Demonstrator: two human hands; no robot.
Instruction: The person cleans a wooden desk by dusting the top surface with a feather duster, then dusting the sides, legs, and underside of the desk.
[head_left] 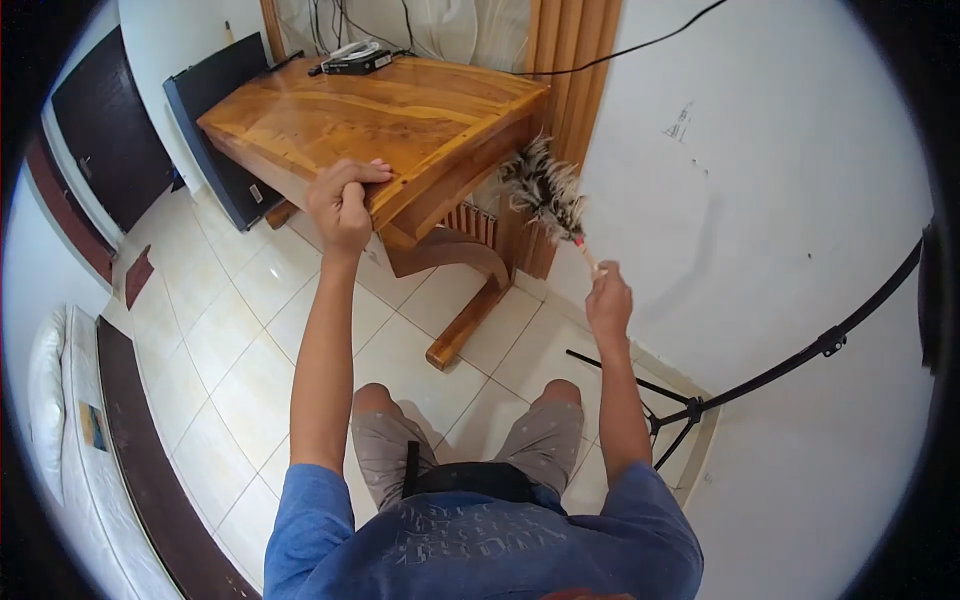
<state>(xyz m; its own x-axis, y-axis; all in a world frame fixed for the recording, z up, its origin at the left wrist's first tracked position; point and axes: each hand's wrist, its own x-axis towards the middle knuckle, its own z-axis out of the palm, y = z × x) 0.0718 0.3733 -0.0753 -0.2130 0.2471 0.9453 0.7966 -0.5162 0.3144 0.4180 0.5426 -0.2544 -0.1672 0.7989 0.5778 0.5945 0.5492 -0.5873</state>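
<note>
feather duster (545, 190): hangs feathers-up at the right end of the counter (330, 115), in front of a wooden slatted upright (575, 130); cannot tell whether touching either.
right hand (609, 297): pinches the duster's pale handle, below a red band.
left hand (342, 205): lies bent over the counter's near edge, close to the front corner, fingers on top.
tripod stand (693, 408): stands low on the right, near the right forearm; sends a black pole slanting up along the white wall (770, 260).
black cable (640, 50): runs from the counter's back across the wall.
black box (358, 63): sits at the counter's back with a white cable on top; bears print too small to read.
dark panel (220, 130): stands against the counter's left end; carries a small white label (256, 193), not legible.
shirt (480, 545): shows pale lettering, too faint to read.
counter foot (465, 325): juts across the tiles toward the knees.
floor (255, 330): stretches in pale tile between the counter and a mattress (100, 470) at far left, past a dark red cloth (139, 277).
</note>
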